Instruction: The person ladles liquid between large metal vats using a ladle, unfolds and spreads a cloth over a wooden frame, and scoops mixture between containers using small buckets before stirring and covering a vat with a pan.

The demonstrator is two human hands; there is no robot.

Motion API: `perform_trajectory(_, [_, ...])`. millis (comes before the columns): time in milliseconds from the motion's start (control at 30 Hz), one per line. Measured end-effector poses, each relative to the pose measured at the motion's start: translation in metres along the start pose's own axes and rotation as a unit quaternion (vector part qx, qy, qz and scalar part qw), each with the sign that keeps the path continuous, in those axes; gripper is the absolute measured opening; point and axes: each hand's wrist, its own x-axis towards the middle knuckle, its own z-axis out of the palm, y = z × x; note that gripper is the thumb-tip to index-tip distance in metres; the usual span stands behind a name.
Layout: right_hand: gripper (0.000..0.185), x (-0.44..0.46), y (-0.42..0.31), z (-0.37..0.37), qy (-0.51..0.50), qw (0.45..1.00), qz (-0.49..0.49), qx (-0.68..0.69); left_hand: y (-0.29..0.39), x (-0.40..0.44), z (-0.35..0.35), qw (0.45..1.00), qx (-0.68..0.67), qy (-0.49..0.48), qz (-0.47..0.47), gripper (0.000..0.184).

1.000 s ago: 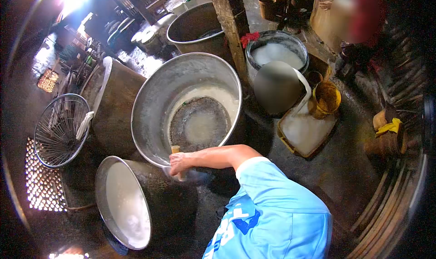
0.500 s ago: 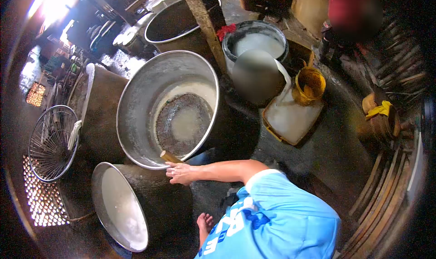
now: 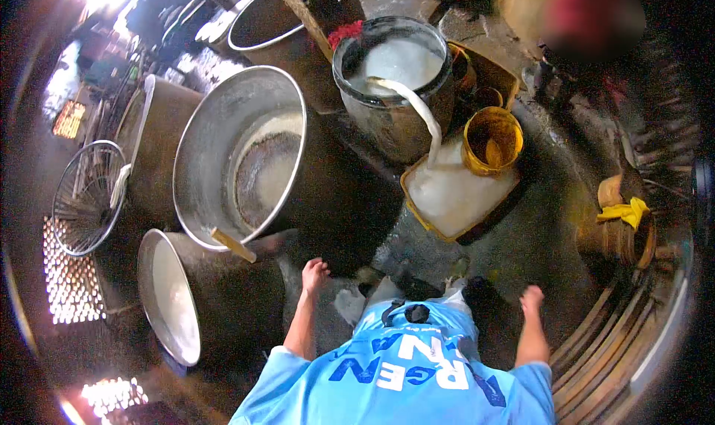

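My left hand (image 3: 315,274) is held low in front of me, its fingers loosely curled, with nothing visible in it. Nearest to it is a short wooden handle (image 3: 233,245), which lies across the near rim of a large metal pot (image 3: 287,168). Pale residue and a grainy dark patch coat the pot's inside. Apart from everything, my right hand (image 3: 532,298) hangs at my right side with fingers curled in. It appears to hold nothing. A second metal pot (image 3: 195,306), tilted and with whitish contents, stands left of my left hand.
Ahead, a dark drum (image 3: 372,119) holds whitish liquid; a pale hose (image 3: 421,108) curves from it to a yellow-rimmed basin (image 3: 454,237). A yellow bucket (image 3: 514,157) sits at the basin. Wooden poles (image 3: 618,328) lie right. A person in red (image 3: 592,23) stands at the back right.
My right hand has left the wooden handle at the pot's rim and swung to my right side. My body has turned rightward, and my left hand has come into view.
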Motion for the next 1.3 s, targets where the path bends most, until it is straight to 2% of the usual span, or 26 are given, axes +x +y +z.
perform_trajectory(33, [0.025, -0.029, -0.042, -0.048, 0.017, 0.997, 0.079, -0.014, 0.021, -0.024, 0.031, 0.998, 0.053, 0.009, -0.017, 0.028])
perform_trajectory(67, [0.032, 0.003, -0.018, -0.113, 0.041, 0.995, 0.081, 0.031, 0.002, -0.027, 0.040, 0.995, 0.098, -0.027, 0.003, 0.033])
perform_trajectory(100, [0.036, 0.009, -0.024, -0.158, 0.117, 0.973, 0.177, 0.090, -0.024, -0.028, 0.049, 0.989, 0.141, -0.031, -0.005, 0.032])
perform_trajectory(133, [0.028, 0.012, -0.016, -0.196, 0.166, 0.975, 0.146, -0.027, -0.045, -0.036, 0.056, 0.982, 0.186, -0.036, -0.014, 0.031])
perform_trajectory(167, [0.021, 0.016, -0.004, -0.230, 0.146, 0.971, 0.189, 0.014, -0.052, -0.055, 0.068, 0.987, 0.148, -0.053, -0.033, 0.030])
perform_trajectory(200, [0.015, 0.024, -0.001, -0.249, 0.125, 0.963, 0.231, 0.056, -0.067, -0.066, 0.072, 0.969, 0.237, -0.072, -0.008, 0.028])
perform_trajectory(267, [0.003, -0.016, -0.020, -0.213, 0.166, 0.974, 0.152, 0.010, -0.064, -0.098, 0.094, 0.966, 0.190, -0.019, -0.176, 0.027])
perform_trajectory(367, [0.021, -0.046, -0.032, -0.131, 0.082, 0.985, 0.148, 0.034, -0.116, -0.096, 0.093, 0.956, 0.106, 0.001, -0.275, 0.026])
perform_trajectory(467, [0.030, -0.034, -0.039, -0.054, -0.026, 0.991, 0.129, 0.021, -0.092, -0.084, 0.120, 0.947, 0.154, -0.005, -0.281, 0.026])
perform_trajectory(500, [0.028, -0.039, -0.050, -0.034, -0.030, 0.995, 0.093, -0.021, -0.093, -0.063, 0.119, 0.954, 0.223, -0.078, -0.187, 0.024])
perform_trajectory(533, [0.026, -0.044, -0.068, -0.003, -0.036, 0.996, 0.054, -0.064, -0.075, -0.051, 0.143, 0.954, 0.155, 0.014, -0.255, 0.015])
perform_trajectory(567, [0.026, -0.050, -0.096, 0.023, -0.041, 0.996, 0.047, -0.062, -0.099, 0.004, 0.146, 0.927, 0.332, -0.095, -0.149, 0.011])
perform_trajectory(600, [0.026, -0.056, -0.119, 0.034, -0.048, 0.996, 0.047, -0.066, -0.127, 0.046, 0.143, 0.849, 0.491, -0.192, -0.039, 0.009])
perform_trajectory(633, [0.026, -0.044, -0.123, 0.034, -0.089, 0.993, -0.004, -0.080, -0.114, 0.055, 0.155, 0.802, 0.556, -0.157, 0.151, 0.008])
perform_trajectory(667, [0.025, -0.041, -0.143, 0.038, -0.111, 0.989, -0.001, -0.099, -0.084, 0.068, 0.171, 0.720, 0.596, -0.116, 0.336, 0.009])
perform_trajectory(700, [0.024, -0.029, -0.154, 0.035, -0.116, 0.984, -0.022, -0.136, -0.033, 0.058, 0.204, 0.905, 0.389, -0.100, 0.136, 0.009])
perform_trajectory(733, [0.023, -0.013, -0.167, 0.038, -0.122, 0.977, -0.046, -0.169, 0.027, 0.042, 0.246, 0.985, 0.138, -0.073, -0.077, 0.012])
perform_trajectory(800, [0.023, 0.008, -0.207, 0.049, -0.081, 0.990, -0.007, -0.113, 0.085, 0.031, 0.301, 0.998, 0.028, -0.037, -0.041, 0.021])
perform_trajectory(867, [0.024, 0.027, -0.243, 0.057, -0.090, 0.995, -0.007, -0.046, 0.104, 0.044, 0.330, 0.995, 0.016, -0.095, 0.011, 0.031])
perform_trajectory(900, [0.025, 0.042, -0.258, 0.063, -0.087, 0.994, -0.015, -0.059, 0.117, 0.041, 0.346, 0.995, 0.026, -0.097, 0.017, 0.028])
perform_trajectory(1000, [0.025, 0.086, -0.311, 0.093, -0.095, 0.991, -0.042, -0.089, 0.105, 0.053, 0.384, 0.993, 0.001, -0.111, 0.042, 0.028])
perform_trajectory(1067, [0.025, 0.122, -0.344, 0.110, -0.120, 0.987, -0.059, -0.084, 0.079, 0.057, 0.403, 0.994, 0.057, -0.072, 0.060, 0.029])
perform_trajectory(1133, [0.024, 0.174, -0.372, 0.127, -0.160, 0.979, -0.073, -0.106, 0.033, 0.058, 0.414, 0.998, 0.008, -0.036, -0.050, 0.027])
perform_trajectory(1233, [0.022, 0.260, -0.420, 0.162, -0.240, 0.960, -0.066, -0.127, -0.025, 0.022, 0.435, 0.982, -0.044, 0.089, -0.159, 0.025])
perform_trajectory(1300, [0.021, 0.312, -0.446, 0.179, -0.250, 0.946, -0.053, -0.198, -0.049, -0.017, 0.461, 0.961, -0.051, 0.158, -0.220, 0.024])
